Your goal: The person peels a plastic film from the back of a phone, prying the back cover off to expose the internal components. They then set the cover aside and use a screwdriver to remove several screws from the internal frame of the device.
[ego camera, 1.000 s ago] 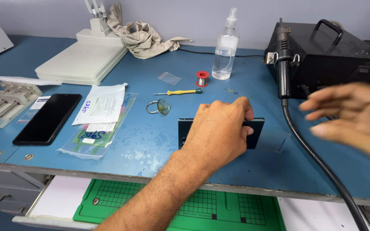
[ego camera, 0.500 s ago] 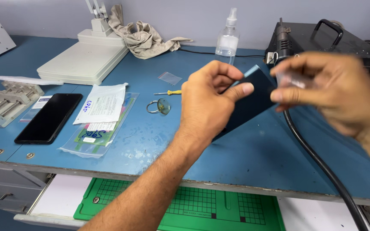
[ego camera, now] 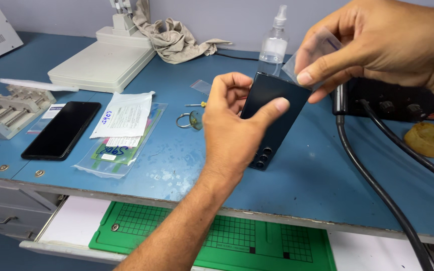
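a clear plastic spray bottle point(ego camera: 276, 44) with a white nozzle stands at the back of the blue worktable point(ego camera: 307, 180); it looks partly filled with clear liquid, though the level is hard to read. a clear flat plastic bag point(ego camera: 121, 143) lies nearer the front edge, holding a green sheet, with white paper slips on top. below the table edge an open drawer holds a green gridded cutting mat point(ego camera: 217, 241).

the left hand point(ego camera: 234, 133) is raised above the table, wrist bent back, thumb and fingers clasped around a dark navy rectangular phone point(ego camera: 269, 115), which it holds up off the table, tilted, camera lenses at the lower end, just in front of the bottle. the right hand point(ego camera: 383, 42) comes in from the upper right, thumb and forefinger pinching a small clear plastic film point(ego camera: 310, 52) at the phone's top corner.

a black phone point(ego camera: 61, 130) lies flat at the left, and a thick black hose point(ego camera: 377, 190) runs over the table's right side.
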